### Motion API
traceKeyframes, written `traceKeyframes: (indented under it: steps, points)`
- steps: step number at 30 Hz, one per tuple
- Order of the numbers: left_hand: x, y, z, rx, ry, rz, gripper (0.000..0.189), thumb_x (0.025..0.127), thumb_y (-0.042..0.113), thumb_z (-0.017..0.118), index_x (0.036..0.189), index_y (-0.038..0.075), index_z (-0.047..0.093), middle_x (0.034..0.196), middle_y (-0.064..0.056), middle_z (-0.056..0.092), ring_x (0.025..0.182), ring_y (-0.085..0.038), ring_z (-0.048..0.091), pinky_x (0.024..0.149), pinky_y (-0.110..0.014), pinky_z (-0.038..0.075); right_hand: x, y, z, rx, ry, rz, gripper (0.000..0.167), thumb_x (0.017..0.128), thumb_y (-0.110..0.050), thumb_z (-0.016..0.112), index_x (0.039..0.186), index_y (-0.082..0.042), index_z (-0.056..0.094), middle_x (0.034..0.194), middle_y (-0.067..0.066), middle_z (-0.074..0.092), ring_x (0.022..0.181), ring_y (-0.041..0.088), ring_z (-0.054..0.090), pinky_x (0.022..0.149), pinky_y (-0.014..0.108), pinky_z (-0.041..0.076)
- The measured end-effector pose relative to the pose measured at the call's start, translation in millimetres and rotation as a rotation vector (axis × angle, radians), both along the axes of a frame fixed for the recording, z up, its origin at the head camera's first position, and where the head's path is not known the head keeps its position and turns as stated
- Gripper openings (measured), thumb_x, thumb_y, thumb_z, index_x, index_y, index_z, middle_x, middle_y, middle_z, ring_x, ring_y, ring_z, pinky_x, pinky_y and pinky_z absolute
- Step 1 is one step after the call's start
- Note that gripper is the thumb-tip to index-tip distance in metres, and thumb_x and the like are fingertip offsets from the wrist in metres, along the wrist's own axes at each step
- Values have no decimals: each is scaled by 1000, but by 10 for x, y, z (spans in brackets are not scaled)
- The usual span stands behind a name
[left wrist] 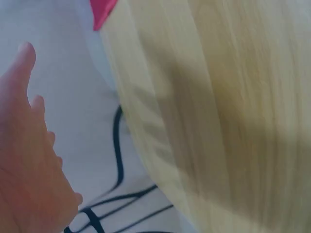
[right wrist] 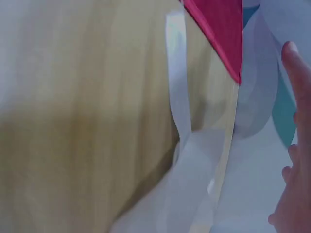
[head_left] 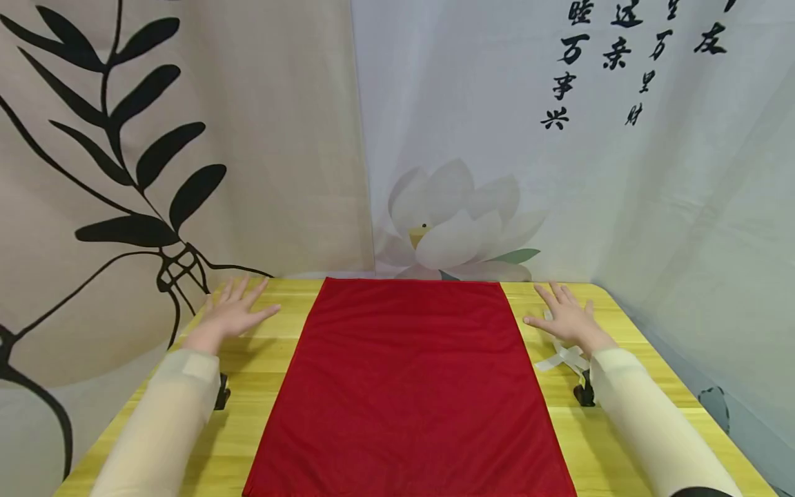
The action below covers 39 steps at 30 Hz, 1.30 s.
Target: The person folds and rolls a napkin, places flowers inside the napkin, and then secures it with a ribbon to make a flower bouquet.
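Observation:
A red cloth lies flat down the middle of a yellow wooden table. My left hand rests flat on the bare wood left of the cloth, fingers straight and spread. To the right of the cloth my right hand lies palm down on the table, over a white ribbon. Neither hand holds anything. The left wrist view shows the left hand, the table and a corner of the red cloth. In the right wrist view are the ribbon, a cloth corner and fingers.
Printed fabric backdrops hang close behind the table: a leaf pattern on the left, a lotus flower and calligraphy on the right. Small black clamps sit near each wrist. The table's edges fall away at left and right.

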<state>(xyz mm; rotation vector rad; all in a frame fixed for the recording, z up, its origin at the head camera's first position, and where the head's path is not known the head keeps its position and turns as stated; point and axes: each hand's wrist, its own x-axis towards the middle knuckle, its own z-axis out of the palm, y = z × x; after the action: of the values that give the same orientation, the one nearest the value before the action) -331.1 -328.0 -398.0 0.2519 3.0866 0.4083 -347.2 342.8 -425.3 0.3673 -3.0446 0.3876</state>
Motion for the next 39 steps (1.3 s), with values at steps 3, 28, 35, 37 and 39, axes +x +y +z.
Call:
traceKeyframes:
  steps: [3, 28, 35, 37, 39]
  points:
    - [-10, 85, 11, -10, 16, -29, 85, 92, 70, 36, 157, 25, 3, 159, -20, -12, 140, -48, -16, 96, -73, -15, 61, -56, -17, 21, 27, 39, 92, 88, -66, 53, 156, -16, 16, 159, 22, 4, 143, 46, 3, 93, 80, -5]
    - [589, 1422, -12, -45, 255, -460, 74, 92, 63, 49, 154, 35, 22, 162, 1, 2, 147, -30, -1, 108, -66, 4, 842, -728, -66, -152, 241, 449, 82, 79, -45, 78, 147, -16, 43, 155, 7, 31, 134, 31, 38, 101, 55, 34]
    - [966, 1785, -225, -46, 214, -602, 71, 91, 58, 55, 153, 41, 22, 162, 7, 3, 147, -28, 3, 108, -65, 6, 1010, -895, -96, -283, 100, 519, 64, 79, -39, 80, 133, -13, 59, 141, 3, 51, 128, 24, 47, 96, 47, 44]
    - [1066, 1855, -260, -43, 156, -629, 70, 92, 58, 54, 152, 43, 21, 162, 9, 2, 147, -26, 3, 109, -64, 7, 1048, -933, -104, -308, 63, 536, 59, 80, -42, 78, 128, -12, 62, 134, 1, 56, 123, 21, 51, 95, 44, 45]
    - [1154, 1912, -280, -46, 103, -658, 70, 92, 61, 51, 152, 44, 19, 162, 9, 2, 147, -26, 4, 109, -63, 9, 1075, -959, -118, -325, 43, 559, 54, 81, -43, 77, 123, -12, 65, 127, -1, 60, 117, 19, 56, 93, 41, 46]
